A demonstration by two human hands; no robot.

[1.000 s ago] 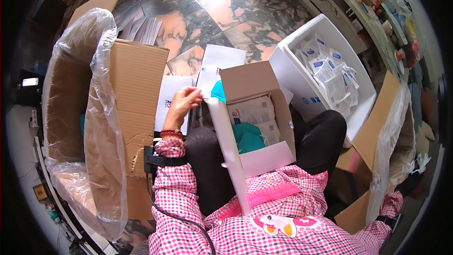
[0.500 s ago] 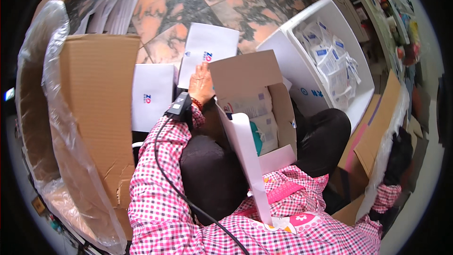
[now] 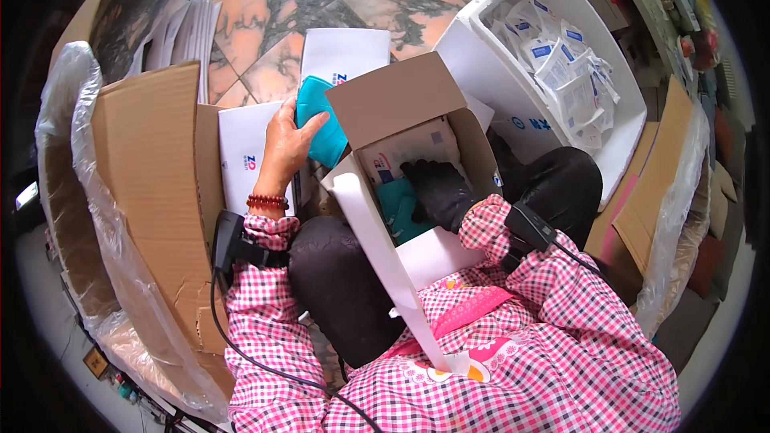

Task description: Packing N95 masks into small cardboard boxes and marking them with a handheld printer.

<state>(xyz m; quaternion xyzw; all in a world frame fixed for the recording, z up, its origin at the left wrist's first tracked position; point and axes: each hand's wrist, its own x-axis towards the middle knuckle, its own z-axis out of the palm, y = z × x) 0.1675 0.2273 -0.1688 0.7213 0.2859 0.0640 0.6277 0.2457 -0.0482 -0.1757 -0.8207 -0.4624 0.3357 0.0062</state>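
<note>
My bare left hand [image 3: 289,144] grips a flat, bright teal piece [image 3: 321,122] between thumb and fingers, just left of an open carton [image 3: 401,100] on my lap. The carton is white outside and grey-brown inside, with its lid flap raised. My right hand [image 3: 441,194], in a black glove, reaches inside it with thumb and fingers apart, over the contents. Beneath and around it lie a pale printed packet [image 3: 417,148] and more teal material [image 3: 395,200]. The glove covers part of both.
Two closed white boxes, a nearer one [image 3: 241,148] and a farther one [image 3: 353,44], stand beyond my left hand. A white foam box [image 3: 465,56] at right holds several small sachets [image 3: 561,64]. Large plastic-lined cardboard cartons, left [image 3: 148,192] and right [image 3: 662,168], flank me.
My left hand has come away from beside the carton and now holds the teal piece. My right hand has swung in from the far right into the carton. The view has shifted slightly.
</note>
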